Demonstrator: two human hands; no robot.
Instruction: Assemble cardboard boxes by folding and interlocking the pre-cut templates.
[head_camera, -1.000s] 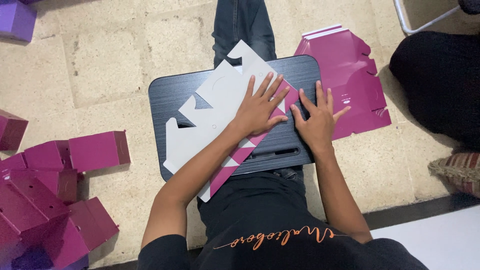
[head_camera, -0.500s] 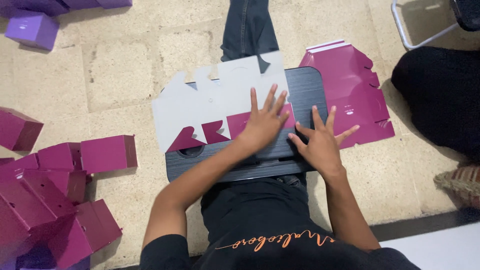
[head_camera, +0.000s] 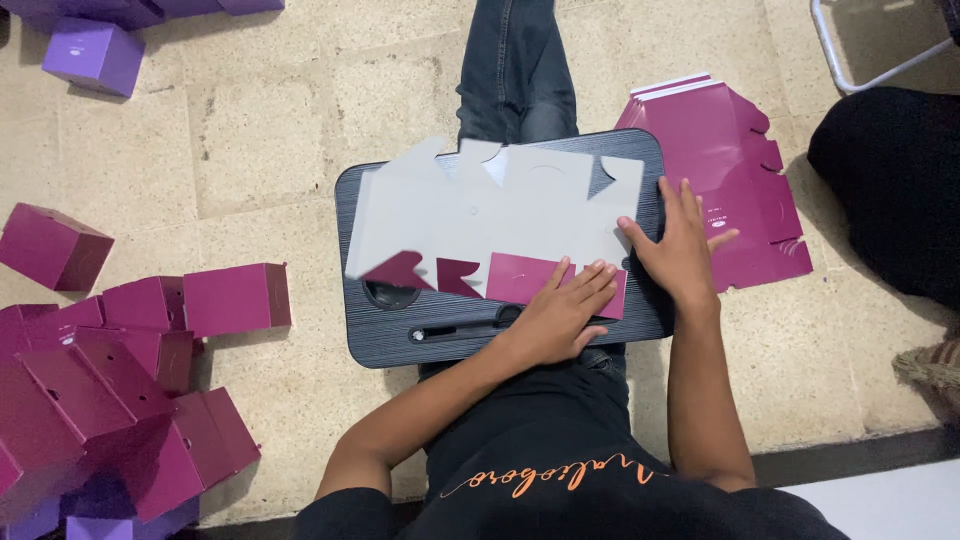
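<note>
Since before, the flat grey-and-magenta cardboard box blank (head_camera: 500, 215) lies squarer at frame centre; left hand (head_camera: 555, 315) and right hand (head_camera: 680, 250) press open-palmed, gripping nothing; seemingly light, bendable, best held by edges.

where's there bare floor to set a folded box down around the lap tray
Bare floor lies left of the lap tray, above the heap of magenta boxes. Right of the tray the flat magenta stack crowds it.

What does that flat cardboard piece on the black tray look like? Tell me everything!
The flat cardboard cutout is an unfolded box blank, pale grey on its upturned face and magenta on the folded-up lower flaps. Its top edge has notches and tabs. It lies flat across the black lap tray. The left hand presses a magenta flap down, and the right hand rests by its right edge.
</note>
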